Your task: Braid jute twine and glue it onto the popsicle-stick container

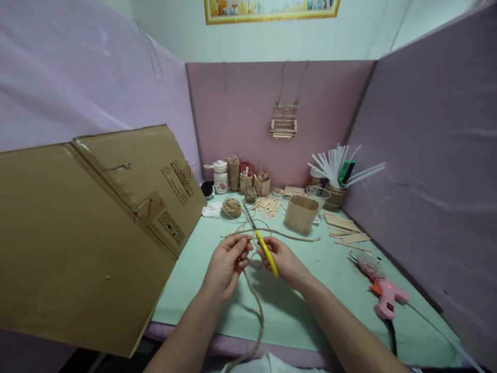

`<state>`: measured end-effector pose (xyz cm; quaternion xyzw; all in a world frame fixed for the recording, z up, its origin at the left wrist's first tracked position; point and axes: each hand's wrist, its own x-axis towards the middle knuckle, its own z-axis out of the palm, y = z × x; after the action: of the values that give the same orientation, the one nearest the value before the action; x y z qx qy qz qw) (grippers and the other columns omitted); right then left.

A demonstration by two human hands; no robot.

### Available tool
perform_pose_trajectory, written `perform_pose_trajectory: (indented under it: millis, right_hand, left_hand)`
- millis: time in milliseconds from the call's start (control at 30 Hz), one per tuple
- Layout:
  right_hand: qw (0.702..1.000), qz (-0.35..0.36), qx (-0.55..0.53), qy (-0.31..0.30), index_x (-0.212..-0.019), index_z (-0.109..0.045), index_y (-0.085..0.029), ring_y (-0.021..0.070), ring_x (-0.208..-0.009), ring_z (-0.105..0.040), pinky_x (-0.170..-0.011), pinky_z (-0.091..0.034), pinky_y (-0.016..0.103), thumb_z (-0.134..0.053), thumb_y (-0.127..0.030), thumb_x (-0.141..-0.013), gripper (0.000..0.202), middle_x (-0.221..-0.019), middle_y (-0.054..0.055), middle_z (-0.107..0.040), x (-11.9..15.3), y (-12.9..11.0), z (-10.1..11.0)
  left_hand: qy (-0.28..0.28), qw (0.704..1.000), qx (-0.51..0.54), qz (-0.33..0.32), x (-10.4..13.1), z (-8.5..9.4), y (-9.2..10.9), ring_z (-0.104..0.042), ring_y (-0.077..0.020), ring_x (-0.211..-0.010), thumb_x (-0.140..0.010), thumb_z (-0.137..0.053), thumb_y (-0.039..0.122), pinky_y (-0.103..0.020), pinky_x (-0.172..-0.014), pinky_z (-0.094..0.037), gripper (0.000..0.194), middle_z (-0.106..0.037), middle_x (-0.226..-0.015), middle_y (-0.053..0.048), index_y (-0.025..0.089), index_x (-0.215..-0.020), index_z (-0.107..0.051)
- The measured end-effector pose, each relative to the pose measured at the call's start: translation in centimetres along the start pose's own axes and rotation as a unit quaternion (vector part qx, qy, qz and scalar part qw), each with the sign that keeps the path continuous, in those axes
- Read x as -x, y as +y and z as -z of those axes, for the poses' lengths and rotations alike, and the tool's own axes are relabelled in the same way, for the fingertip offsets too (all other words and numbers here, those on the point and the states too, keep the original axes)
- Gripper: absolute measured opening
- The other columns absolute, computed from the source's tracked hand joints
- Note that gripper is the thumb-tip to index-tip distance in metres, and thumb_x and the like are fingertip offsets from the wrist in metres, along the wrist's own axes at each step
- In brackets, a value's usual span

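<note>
My left hand [229,259] pinches a thick brown twine cord [258,311], which hangs from the fingers, over the table's front edge towards my lap. Close beside it, my right hand [282,259] is closed on a pair of scissors [267,254] with yellow handles. Their dark blades point up and away from me. Just beyond my hands a cut length of twine [287,235] lies across the table. The exact spot where my left fingertips grip the cord is partly hidden.
A twine ball [232,207], loose craft sticks [268,206] and a stick-sided box [301,213] stand farther back. To the right lie wooden strips [345,228] and a pink glue gun [386,295] with a cable. A large cardboard sheet [97,233] leans at left.
</note>
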<state>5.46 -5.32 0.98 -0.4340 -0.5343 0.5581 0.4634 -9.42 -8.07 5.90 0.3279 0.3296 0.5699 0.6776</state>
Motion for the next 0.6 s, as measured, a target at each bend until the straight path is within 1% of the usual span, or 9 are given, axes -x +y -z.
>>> perform_pose_trajectory:
  millis: [100, 133, 200, 300, 367, 467, 600]
  right_hand:
    - [0.999, -0.008, -0.009, 0.045, -0.091, -0.050, -0.022, 0.0087, -0.052, -0.040, -0.048, -0.032, 0.022, -0.063, -0.053, -0.073, 0.038, -0.067, -0.005, -0.046, 2.7, 0.4, 2.5]
    - [0.999, -0.007, -0.005, 0.047, -0.091, -0.049, -0.022, 0.0091, -0.053, -0.039, -0.048, -0.033, 0.022, -0.059, -0.056, -0.075, 0.039, -0.068, -0.005, -0.045, 3.5, 0.5, 3.0]
    - [0.999, -0.006, 0.013, 0.035, -0.091, -0.048, -0.023, 0.0096, -0.054, -0.039, -0.050, -0.033, 0.023, -0.057, -0.058, -0.076, 0.040, -0.069, -0.005, -0.044, 5.2, 0.5, 3.4]
    - [0.998, -0.013, 0.058, 0.029, -0.089, -0.047, -0.022, 0.0098, -0.055, -0.037, -0.051, -0.033, 0.023, -0.059, -0.055, -0.075, 0.038, -0.067, -0.005, -0.042, 7.1, 0.2, 3.0]
    - [0.996, -0.011, 0.086, 0.029, -0.089, -0.047, -0.021, 0.0102, -0.057, -0.037, -0.053, -0.033, 0.024, -0.061, -0.053, -0.074, 0.038, -0.067, -0.005, -0.043, 7.9, 0.1, 2.5]
    - [0.994, -0.009, 0.103, 0.025, -0.088, -0.046, -0.021, 0.0104, -0.056, -0.036, -0.052, -0.032, 0.024, -0.061, -0.052, -0.073, 0.037, -0.064, -0.005, -0.043, 8.2, -0.1, 2.1]
    - [0.995, -0.032, 0.091, 0.015, -0.085, -0.043, -0.022, 0.0090, -0.052, -0.032, -0.049, -0.027, 0.023, -0.056, -0.055, -0.077, 0.037, -0.062, -0.007, -0.038, 8.0, -0.5, 1.8]
  left_hand:
    - [0.015, 1.000, 0.012, 0.001, -1.9, -1.1, -1.1, -0.046, -0.0032, -0.056, -0.062, -0.079, 0.028, -0.013, -0.049, -0.037, 0.029, -0.059, -0.068, -0.002, 0.011, -0.082, -0.068]
    - [0.023, 1.000, 0.018, 0.000, -2.5, -1.5, -1.4, -0.048, -0.0035, -0.057, -0.062, -0.079, 0.027, -0.014, -0.050, -0.040, 0.029, -0.060, -0.069, -0.002, 0.011, -0.082, -0.068]
    - [0.042, 0.999, 0.035, -0.002, -3.5, -2.0, -2.0, -0.051, -0.0041, -0.058, -0.061, -0.079, 0.025, -0.015, -0.054, -0.044, 0.028, -0.062, -0.071, -0.003, 0.011, -0.083, -0.068]
    - [0.075, 0.994, 0.076, -0.015, -4.2, -2.5, -2.4, -0.055, -0.0049, -0.061, -0.061, -0.078, 0.019, -0.016, -0.058, -0.046, 0.025, -0.063, -0.074, -0.003, 0.011, -0.081, -0.068]
    - [0.090, 0.991, 0.099, -0.031, -4.4, -2.5, -2.5, -0.056, -0.0049, -0.062, -0.059, -0.078, 0.016, -0.015, -0.059, -0.047, 0.024, -0.063, -0.073, -0.002, 0.011, -0.080, -0.067]
    - [0.091, 0.989, 0.104, -0.045, -4.3, -2.6, -2.6, -0.057, -0.0051, -0.062, -0.057, -0.079, 0.016, -0.015, -0.060, -0.047, 0.025, -0.063, -0.072, -0.001, 0.012, -0.078, -0.066]
    - [0.076, 0.993, 0.077, -0.042, -3.8, -2.9, -3.1, -0.056, -0.0054, -0.059, -0.055, -0.081, 0.020, -0.016, -0.058, -0.046, 0.028, -0.063, -0.069, -0.001, 0.012, -0.076, -0.064]
